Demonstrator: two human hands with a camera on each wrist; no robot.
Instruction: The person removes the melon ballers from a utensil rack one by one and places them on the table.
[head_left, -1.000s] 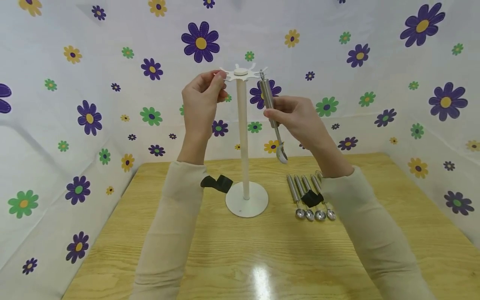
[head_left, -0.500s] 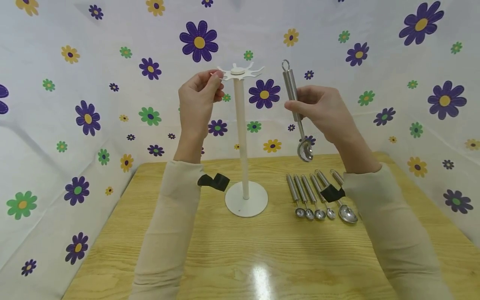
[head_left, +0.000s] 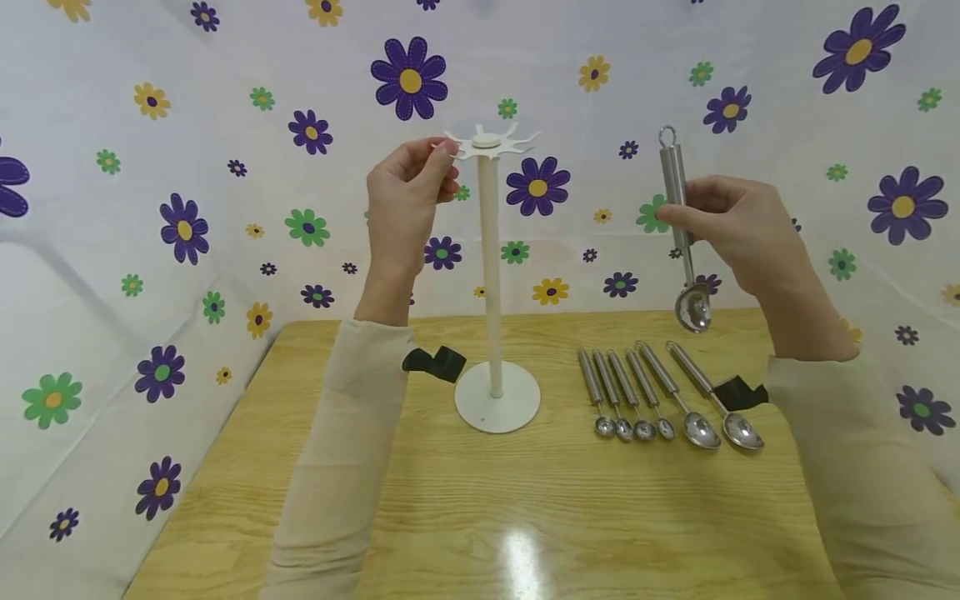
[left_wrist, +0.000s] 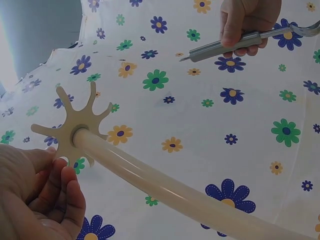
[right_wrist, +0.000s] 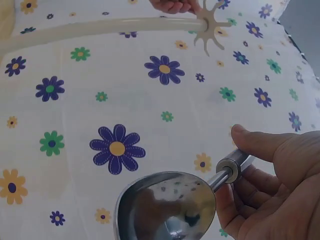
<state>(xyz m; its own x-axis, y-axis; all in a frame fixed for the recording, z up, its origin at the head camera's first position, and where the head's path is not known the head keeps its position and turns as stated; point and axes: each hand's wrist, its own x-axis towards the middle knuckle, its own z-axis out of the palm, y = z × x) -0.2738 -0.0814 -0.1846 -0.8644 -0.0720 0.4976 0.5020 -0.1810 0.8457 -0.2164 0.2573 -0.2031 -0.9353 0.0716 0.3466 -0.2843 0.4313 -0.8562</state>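
A white stand (head_left: 491,275) with a round base and a star-shaped hook top (head_left: 487,143) rises from the table. My left hand (head_left: 408,196) pinches one prong of that top between thumb and fingers, as the left wrist view (left_wrist: 42,195) also shows. Off to the right, my right hand (head_left: 738,221) grips a metal measuring scoop (head_left: 675,187) by its handle, ring end up and bowl hanging down. In the right wrist view the scoop's bowl (right_wrist: 165,207) is large and close. The scoop is well apart from the stand.
Several metal measuring spoons (head_left: 643,429) lie in a row on the wooden table (head_left: 450,517), right of the stand's base, smaller ones left, larger ones right. Black straps (head_left: 435,364) stick out from both wrists. Flower-printed cloth (head_left: 315,267) surrounds the table's back and sides.
My right hand has carried the measuring scoop away from the stand's hook top, moving right. More of the spoons on the table now show. My left hand keeps its pinch on the prong.
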